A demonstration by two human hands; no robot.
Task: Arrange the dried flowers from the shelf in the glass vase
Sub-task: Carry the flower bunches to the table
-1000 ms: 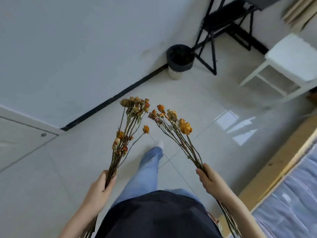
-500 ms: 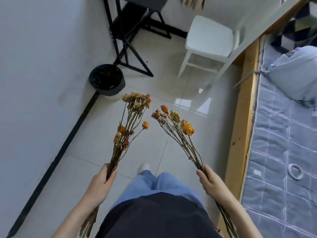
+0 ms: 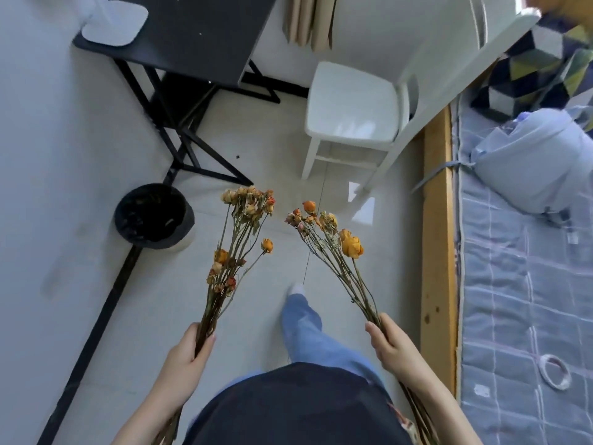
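The left hand (image 3: 184,358) is curled round the stems of the left bunch (image 3: 237,239), and the right hand (image 3: 390,345) is curled round the stems of the right bunch (image 3: 327,239); both grasps sit low on the stems, the heads point forward and away from the body, and the cut ends trail back past the wrists; the heads of the two bunches lean towards each other but stay apart; over the last second the grips and the spread of the bunches have not altered; what has changed is the view, which has swung from a bare wall to the far end of the room; the bin (image 3: 154,216) has slid from the upper middle to the left, and a black desk (image 3: 199,36), a white chair (image 3: 353,101) and a bed (image 3: 513,284) have come fully into view; one leg is stepping forward over the floor (image 3: 288,175); we read this as the carry step: both bunches are off the shelf and in transit, and no stem is yet placed; the vase is not in view, nor is the shelf, so we cannot tell where the vase stands; the dried heads look brittle; we judge that the walk should keep them off the chair and the desk edge, and that one hand must be freed, or the bunches joined, before insertion
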